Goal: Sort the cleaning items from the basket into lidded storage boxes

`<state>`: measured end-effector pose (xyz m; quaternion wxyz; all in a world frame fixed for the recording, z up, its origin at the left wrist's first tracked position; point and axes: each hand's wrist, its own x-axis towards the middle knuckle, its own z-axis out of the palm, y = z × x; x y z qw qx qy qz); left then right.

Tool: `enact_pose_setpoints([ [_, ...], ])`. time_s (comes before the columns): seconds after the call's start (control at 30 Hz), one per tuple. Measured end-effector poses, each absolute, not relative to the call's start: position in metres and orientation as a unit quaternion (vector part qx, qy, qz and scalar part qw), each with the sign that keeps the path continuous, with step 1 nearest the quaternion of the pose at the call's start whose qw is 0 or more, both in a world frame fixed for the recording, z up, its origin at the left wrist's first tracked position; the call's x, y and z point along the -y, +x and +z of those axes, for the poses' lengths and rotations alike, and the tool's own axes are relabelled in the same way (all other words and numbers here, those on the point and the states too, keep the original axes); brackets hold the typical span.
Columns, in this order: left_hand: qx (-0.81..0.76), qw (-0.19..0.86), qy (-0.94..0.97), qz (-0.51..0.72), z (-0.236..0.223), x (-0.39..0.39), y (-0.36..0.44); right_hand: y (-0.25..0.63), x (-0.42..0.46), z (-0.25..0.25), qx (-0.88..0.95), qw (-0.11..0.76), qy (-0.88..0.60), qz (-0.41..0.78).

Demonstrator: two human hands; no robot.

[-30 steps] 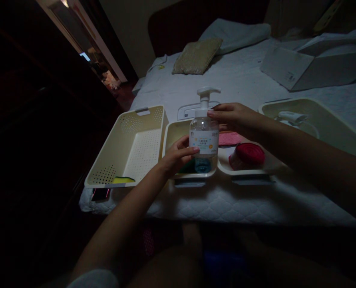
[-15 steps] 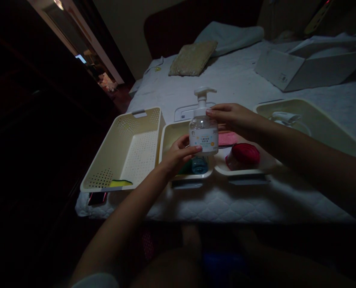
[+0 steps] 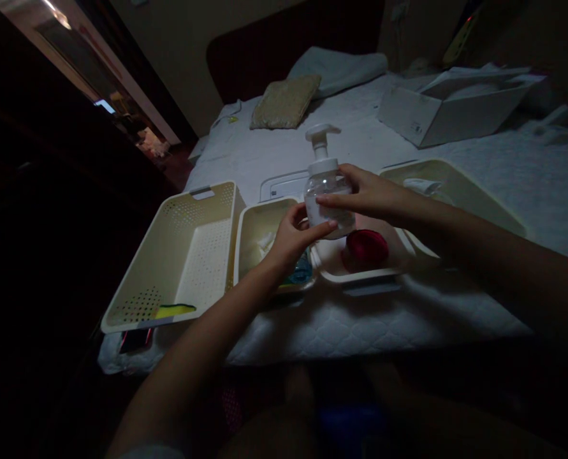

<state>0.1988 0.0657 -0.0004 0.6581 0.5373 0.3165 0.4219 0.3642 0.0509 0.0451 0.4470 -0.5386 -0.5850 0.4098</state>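
A clear pump bottle point(image 3: 329, 182) with a white pump head is held up between both my hands, above the bins. My left hand point(image 3: 297, 233) grips its lower left side, thumb across the front. From the right, my right hand point(image 3: 363, 194) is closed around the upper body, with fingers behind and thumb in front. Below the bottle is a small cream bin point(image 3: 240, 245) with a blue bottle point(image 3: 301, 271) and something white inside. To its right, another bin point(image 3: 348, 278) holds a dark red round item point(image 3: 366, 250).
On the left stands a perforated cream basket point(image 3: 169, 242) with a yellow piece point(image 3: 174, 310) in it. A larger bin point(image 3: 479, 191) with a white item lies right. Behind are a cushion point(image 3: 286, 102) and an open white box point(image 3: 460, 111) on the bed.
The bottle has turned so its printed label no longer faces me, and my right thumb now lies across its front. The whole view has shifted slightly.
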Motion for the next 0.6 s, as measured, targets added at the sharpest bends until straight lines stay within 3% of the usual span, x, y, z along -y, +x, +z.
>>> enact_pose_setpoints([
  [0.2,-0.258,0.652,0.589,0.402,0.009,-0.07,0.245,0.401,-0.042,0.052,0.505,0.513,-0.594,0.358],
  [0.47,-0.212,0.653,0.66,0.306,0.0,-0.073,0.297,0.461,-0.012,0.044,0.47,0.521,-0.631,0.331],
  [0.6,-0.182,0.544,0.775,0.267,-0.013,-0.078,0.31,0.484,0.002,0.031,0.46,0.501,-0.667,0.304],
])
